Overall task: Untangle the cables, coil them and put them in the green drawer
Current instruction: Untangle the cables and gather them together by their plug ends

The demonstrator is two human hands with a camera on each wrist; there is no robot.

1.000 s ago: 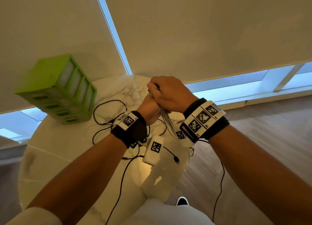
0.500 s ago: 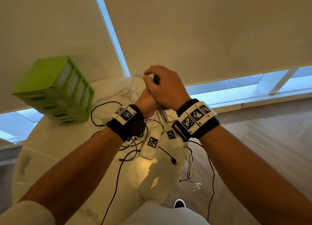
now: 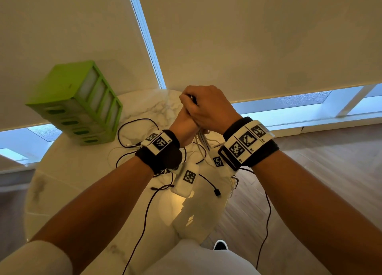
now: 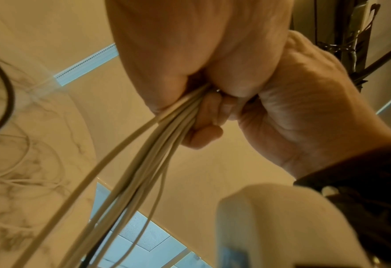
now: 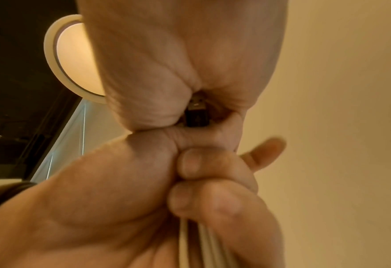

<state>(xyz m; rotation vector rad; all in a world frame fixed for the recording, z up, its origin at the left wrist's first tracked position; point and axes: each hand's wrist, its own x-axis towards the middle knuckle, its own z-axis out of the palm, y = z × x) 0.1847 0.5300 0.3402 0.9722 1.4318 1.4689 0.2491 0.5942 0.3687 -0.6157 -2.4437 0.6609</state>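
Observation:
Both hands are raised together above the round marble table (image 3: 68,171). My left hand (image 3: 184,126) grips a bundle of white cable strands (image 3: 201,142) (image 4: 157,145) that hangs down from the fist towards the table. My right hand (image 3: 208,109) sits on top of the left and closes round a black USB plug (image 5: 195,114) (image 3: 193,98). From the right wrist, the left hand's fingers (image 5: 196,199) curl over the white strands (image 5: 203,241). The green drawer unit (image 3: 82,103) stands at the table's back left, with its drawers closed.
Loose black cables (image 3: 134,124) and a thin white one (image 3: 132,145) lie tangled on the table under my wrists. One black lead (image 3: 142,223) runs off the near edge and another black lead (image 3: 267,223) hangs over the wooden floor on the right. Window blinds stand behind the table.
The two hands have stayed clasped together and lifted slightly. The white strands still hang below them.

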